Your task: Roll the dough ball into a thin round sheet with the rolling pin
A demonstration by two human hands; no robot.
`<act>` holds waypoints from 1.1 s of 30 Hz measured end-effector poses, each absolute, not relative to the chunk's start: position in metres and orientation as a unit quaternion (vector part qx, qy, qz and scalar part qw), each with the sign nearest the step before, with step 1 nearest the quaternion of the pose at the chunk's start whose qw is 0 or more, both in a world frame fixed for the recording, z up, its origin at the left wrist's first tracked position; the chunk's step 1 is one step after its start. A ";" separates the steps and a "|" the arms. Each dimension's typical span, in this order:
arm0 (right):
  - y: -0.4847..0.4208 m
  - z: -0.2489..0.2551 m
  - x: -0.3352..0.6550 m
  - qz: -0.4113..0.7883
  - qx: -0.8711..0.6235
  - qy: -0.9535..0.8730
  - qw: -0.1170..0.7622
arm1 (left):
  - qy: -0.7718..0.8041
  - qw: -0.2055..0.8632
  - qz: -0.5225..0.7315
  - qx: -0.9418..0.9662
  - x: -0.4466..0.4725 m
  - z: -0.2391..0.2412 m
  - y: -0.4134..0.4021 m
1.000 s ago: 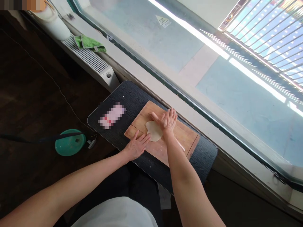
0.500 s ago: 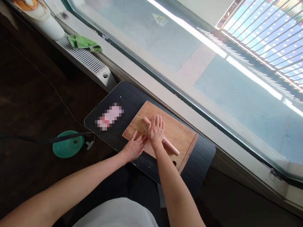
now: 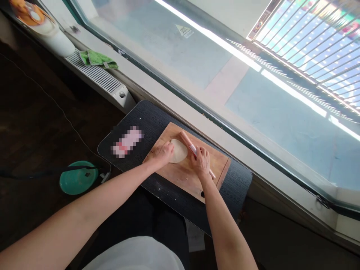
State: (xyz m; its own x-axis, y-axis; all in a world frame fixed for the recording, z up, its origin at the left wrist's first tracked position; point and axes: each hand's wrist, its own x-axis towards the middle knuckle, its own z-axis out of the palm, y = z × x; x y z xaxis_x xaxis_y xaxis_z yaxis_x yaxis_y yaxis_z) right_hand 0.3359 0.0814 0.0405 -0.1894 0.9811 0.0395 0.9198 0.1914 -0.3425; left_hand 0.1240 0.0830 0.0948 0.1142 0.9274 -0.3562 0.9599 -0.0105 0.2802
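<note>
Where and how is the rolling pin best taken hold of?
Probably at its middle, from above, fingers wrapped across: the rolling pin is a straight, slender rod lying slantwise on the wooden board. The right hand covers part of the pin's nearer half.

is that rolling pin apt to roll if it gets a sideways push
The rolling pin would likely roll, being a slim, round rod on a flat board. It should be stiff: both visible ends line up straight. The right hand over it would probably check the roll.
</note>
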 end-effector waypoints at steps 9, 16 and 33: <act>0.051 0.040 0.377 0.115 -0.701 -0.686 0.155 | 0.610 0.252 -0.063 0.749 0.142 0.111 0.119; 0.049 0.039 0.370 0.101 -0.719 -0.668 0.165 | 0.646 0.384 0.004 0.659 0.152 0.103 0.102; 0.023 0.073 0.331 0.199 -0.618 -0.751 0.115 | 0.457 0.180 0.048 0.870 0.126 0.076 -0.006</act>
State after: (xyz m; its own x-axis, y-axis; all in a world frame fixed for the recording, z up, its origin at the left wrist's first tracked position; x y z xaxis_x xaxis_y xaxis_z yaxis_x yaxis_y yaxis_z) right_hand 0.3310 0.0226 0.0728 -0.2084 0.9753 -0.0737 0.8834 0.1554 -0.4422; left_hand 0.1263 -0.0064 0.0764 0.5778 0.8122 -0.0807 0.7773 -0.5174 0.3578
